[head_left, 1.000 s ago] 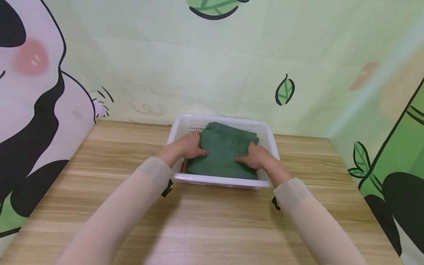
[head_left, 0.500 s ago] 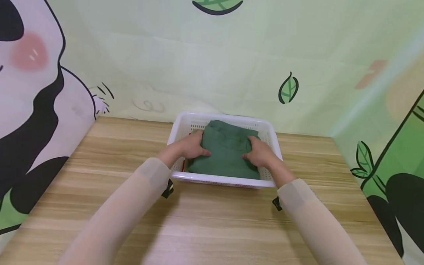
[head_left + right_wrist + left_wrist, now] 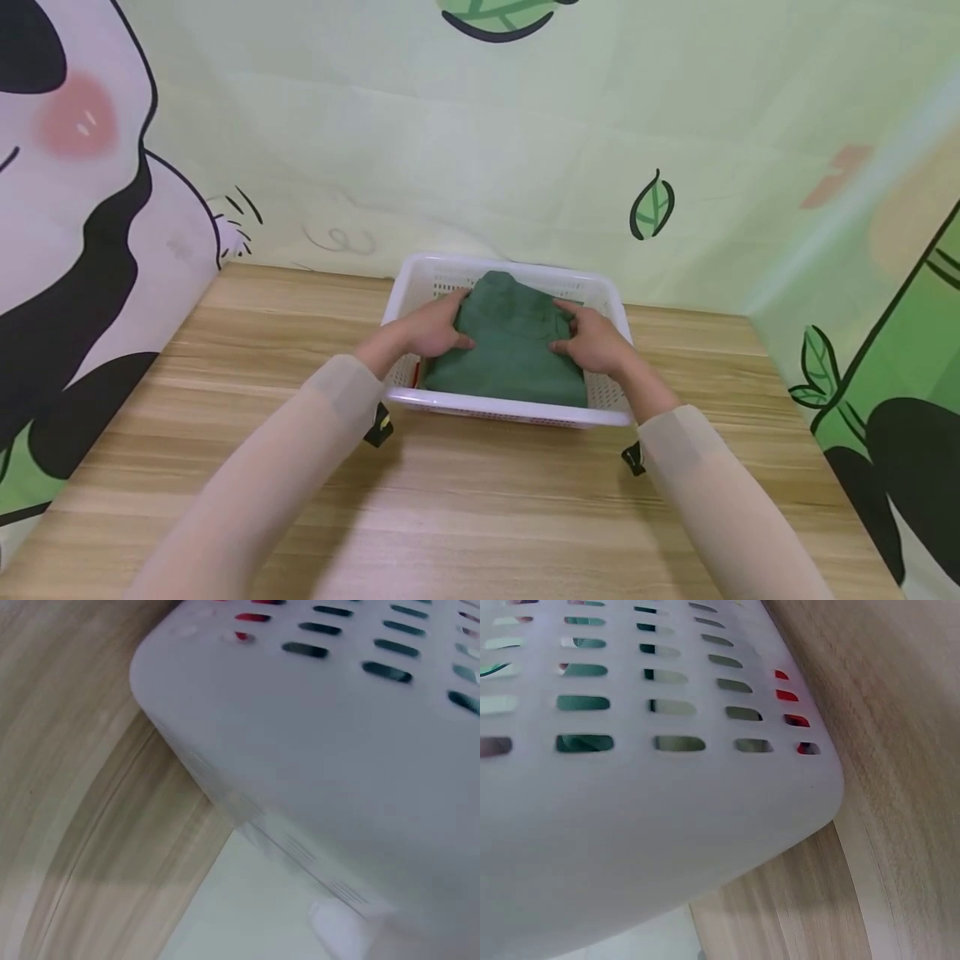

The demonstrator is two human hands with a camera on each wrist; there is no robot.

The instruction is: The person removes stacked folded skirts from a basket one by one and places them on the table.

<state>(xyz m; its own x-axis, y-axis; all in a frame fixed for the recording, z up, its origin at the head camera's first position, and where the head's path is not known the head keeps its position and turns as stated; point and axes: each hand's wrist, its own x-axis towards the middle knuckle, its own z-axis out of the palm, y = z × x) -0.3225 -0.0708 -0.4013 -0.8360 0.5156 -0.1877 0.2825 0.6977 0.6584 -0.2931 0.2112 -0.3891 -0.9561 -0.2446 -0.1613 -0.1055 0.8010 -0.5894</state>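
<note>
Since the frame half a second ago, the right hand (image 3: 594,340) has shifted slightly rightward with its index finger straighter, and the far edge of the green cloth (image 3: 517,362) has bunched into a rounded hump; the left hand (image 3: 433,327) stays almost where it was. The pale green backdrop (image 3: 420,158) fills the top and both sides of the frame, a printed panda (image 3: 180,217) at its left. The wood-grain table (image 3: 487,508) spreads across the centre and bottom. Two beige sleeves (image 3: 270,475) slant in from the lower left and lower right. The white basket (image 3: 510,409) sits at the centre, near the table's back edge; both wrist views show its slotted wall close up, green and red visible through the slots. The green cloth lies folded inside it. At the cloth's left side, the left hand rests with thumb and fingers apart, thumb on the fabric, not clenched. At its upper right, the right hand touches the fabric with index finger extended and thumb apart, likewise loose. Smaller are a printed leaf (image 3: 652,207) at upper right, a black piece (image 3: 380,427) by the left cuff, and a thin red strip (image 3: 416,375) inside the basket's left side
</note>
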